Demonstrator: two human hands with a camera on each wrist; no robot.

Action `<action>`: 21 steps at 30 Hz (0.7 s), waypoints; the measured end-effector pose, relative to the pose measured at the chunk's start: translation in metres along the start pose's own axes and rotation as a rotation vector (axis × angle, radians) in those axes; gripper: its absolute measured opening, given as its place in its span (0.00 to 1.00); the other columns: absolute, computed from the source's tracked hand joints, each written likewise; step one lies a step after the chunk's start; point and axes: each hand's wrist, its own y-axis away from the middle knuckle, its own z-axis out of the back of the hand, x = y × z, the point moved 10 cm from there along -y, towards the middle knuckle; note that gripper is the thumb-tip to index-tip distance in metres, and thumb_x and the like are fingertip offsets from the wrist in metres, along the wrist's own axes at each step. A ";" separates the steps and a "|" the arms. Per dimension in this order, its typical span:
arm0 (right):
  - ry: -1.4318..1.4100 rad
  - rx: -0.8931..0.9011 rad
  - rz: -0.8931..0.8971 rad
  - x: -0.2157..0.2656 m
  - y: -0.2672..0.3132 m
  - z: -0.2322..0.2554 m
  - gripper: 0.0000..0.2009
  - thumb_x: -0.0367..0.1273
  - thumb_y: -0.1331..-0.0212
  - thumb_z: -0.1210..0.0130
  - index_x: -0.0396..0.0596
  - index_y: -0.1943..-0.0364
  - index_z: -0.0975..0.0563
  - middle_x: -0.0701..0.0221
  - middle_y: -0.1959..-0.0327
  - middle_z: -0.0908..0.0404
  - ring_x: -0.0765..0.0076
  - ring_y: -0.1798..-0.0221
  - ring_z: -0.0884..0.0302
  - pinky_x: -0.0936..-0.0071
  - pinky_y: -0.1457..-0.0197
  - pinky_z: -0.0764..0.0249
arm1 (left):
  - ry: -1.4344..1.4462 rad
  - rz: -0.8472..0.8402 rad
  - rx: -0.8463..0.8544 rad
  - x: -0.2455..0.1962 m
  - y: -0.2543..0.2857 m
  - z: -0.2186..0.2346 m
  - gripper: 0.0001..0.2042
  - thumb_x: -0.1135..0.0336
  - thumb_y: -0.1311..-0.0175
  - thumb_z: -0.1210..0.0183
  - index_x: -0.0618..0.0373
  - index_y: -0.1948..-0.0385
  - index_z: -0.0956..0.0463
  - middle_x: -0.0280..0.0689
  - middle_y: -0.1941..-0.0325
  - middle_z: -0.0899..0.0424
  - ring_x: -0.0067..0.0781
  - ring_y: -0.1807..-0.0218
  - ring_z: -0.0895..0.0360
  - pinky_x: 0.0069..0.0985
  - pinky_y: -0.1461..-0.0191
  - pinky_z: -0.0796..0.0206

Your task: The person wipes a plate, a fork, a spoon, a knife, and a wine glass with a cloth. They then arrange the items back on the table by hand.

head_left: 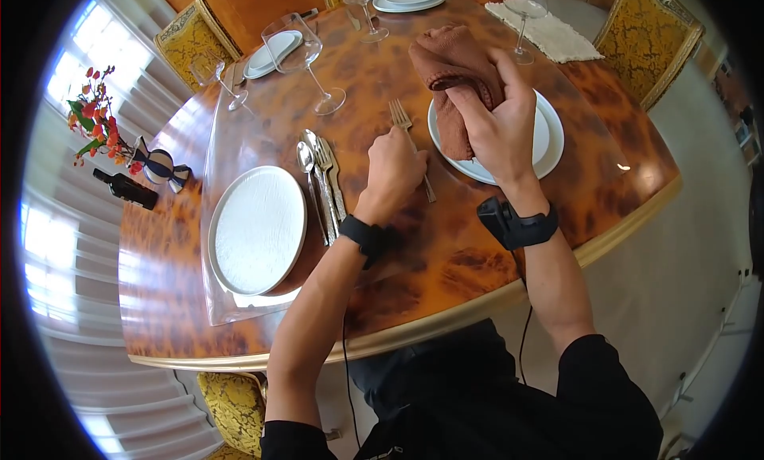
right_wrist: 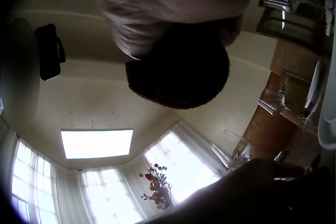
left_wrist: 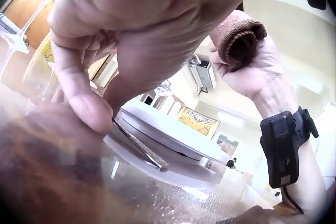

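A rolled brown cloth napkin (head_left: 452, 58) is gripped in my right hand (head_left: 509, 130), raised over a white plate (head_left: 551, 134) that stacks on a larger one. Thumb and fingers wrap its side, and the roll's open end (left_wrist: 239, 45) shows in the left wrist view. Left of that plate, my left hand (head_left: 394, 167) pinches a fork (head_left: 400, 115) low at the tabletop. The fork's tines point away from me, and its handle (left_wrist: 140, 148) sticks out past the fingertips in the left wrist view. My palm hides the fork's middle.
To the left lie a textured white plate (head_left: 259, 229) and several pieces of silver cutlery (head_left: 325, 169). Tall wine glasses (head_left: 329, 100) stand farther back, one (head_left: 521, 30) beyond the napkin. A dark bottle (head_left: 127, 189) and a flower vase (head_left: 159, 167) stand at the left edge.
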 end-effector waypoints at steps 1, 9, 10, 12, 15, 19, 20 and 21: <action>0.019 0.005 0.000 0.000 0.000 0.000 0.17 0.26 0.43 0.37 0.37 0.50 0.24 0.65 0.60 0.15 0.74 0.58 0.18 0.75 0.52 0.23 | -0.031 -0.025 0.005 -0.004 0.000 0.000 0.15 0.68 0.49 0.35 0.72 0.66 0.24 0.60 0.70 0.17 0.61 0.61 0.18 0.47 0.54 0.24; 0.041 0.051 -0.005 -0.003 0.001 -0.005 0.17 0.26 0.42 0.39 0.36 0.48 0.26 0.66 0.56 0.17 0.75 0.54 0.20 0.75 0.48 0.25 | 0.048 -0.052 0.074 -0.012 0.000 -0.010 0.10 0.73 0.52 0.39 0.72 0.70 0.24 0.59 0.69 0.17 0.64 0.60 0.19 0.48 0.53 0.26; 0.037 0.051 -0.012 -0.004 0.002 -0.005 0.17 0.25 0.42 0.39 0.36 0.48 0.26 0.66 0.56 0.17 0.75 0.54 0.20 0.75 0.48 0.25 | 0.016 -0.065 0.054 -0.017 0.007 -0.005 0.10 0.73 0.52 0.39 0.71 0.70 0.24 0.60 0.69 0.18 0.63 0.61 0.19 0.48 0.53 0.25; 0.030 0.053 -0.025 -0.005 0.002 -0.005 0.18 0.25 0.42 0.39 0.36 0.48 0.26 0.67 0.56 0.17 0.75 0.54 0.20 0.75 0.48 0.25 | 0.001 -0.079 0.026 -0.020 0.011 -0.002 0.10 0.73 0.52 0.39 0.71 0.70 0.24 0.59 0.69 0.18 0.63 0.60 0.19 0.48 0.53 0.25; 0.074 0.058 -0.005 -0.004 0.003 -0.007 0.18 0.25 0.42 0.39 0.36 0.48 0.26 0.67 0.56 0.17 0.75 0.53 0.21 0.76 0.47 0.25 | 0.053 -0.066 0.025 -0.016 0.010 -0.006 0.10 0.72 0.52 0.38 0.70 0.70 0.24 0.58 0.69 0.17 0.62 0.60 0.19 0.48 0.53 0.25; 0.078 0.030 0.024 -0.001 0.004 -0.008 0.16 0.26 0.44 0.38 0.38 0.51 0.24 0.65 0.60 0.15 0.72 0.56 0.17 0.74 0.51 0.23 | 0.033 -0.079 0.010 -0.020 0.012 -0.003 0.11 0.71 0.50 0.37 0.70 0.68 0.25 0.59 0.70 0.18 0.63 0.61 0.19 0.48 0.53 0.25; 0.088 0.031 0.019 -0.002 0.003 -0.007 0.16 0.25 0.44 0.38 0.37 0.51 0.24 0.65 0.59 0.15 0.72 0.56 0.17 0.74 0.51 0.23 | 0.002 -0.097 -0.018 -0.021 0.015 0.001 0.12 0.70 0.50 0.37 0.70 0.68 0.26 0.59 0.70 0.18 0.63 0.61 0.19 0.48 0.53 0.25; 0.098 0.031 0.016 -0.003 0.004 -0.007 0.16 0.25 0.44 0.38 0.37 0.51 0.24 0.65 0.59 0.15 0.72 0.56 0.18 0.74 0.50 0.23 | -0.005 -0.172 -0.064 -0.026 0.023 0.008 0.15 0.68 0.47 0.36 0.71 0.65 0.28 0.61 0.72 0.19 0.65 0.63 0.19 0.49 0.56 0.25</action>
